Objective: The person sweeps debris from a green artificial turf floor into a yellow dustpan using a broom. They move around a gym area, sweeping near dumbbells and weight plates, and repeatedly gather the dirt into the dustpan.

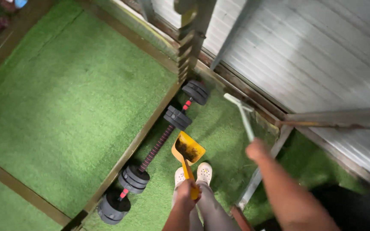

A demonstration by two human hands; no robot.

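Clenching yellow dustpan (187, 149) handle in left grip (188, 189), right grip (257, 149) grasping broom (244, 114)

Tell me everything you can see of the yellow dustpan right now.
The yellow dustpan looks like plastic: an open scoop with a long straight handle. The left hand grips the handle's end, holding the pan tilted, mouth facing away from the person, above the green turf and just ahead of the white shoes. Dark dirt lies inside the scoop. A barbell lies just to its left, apart from it.
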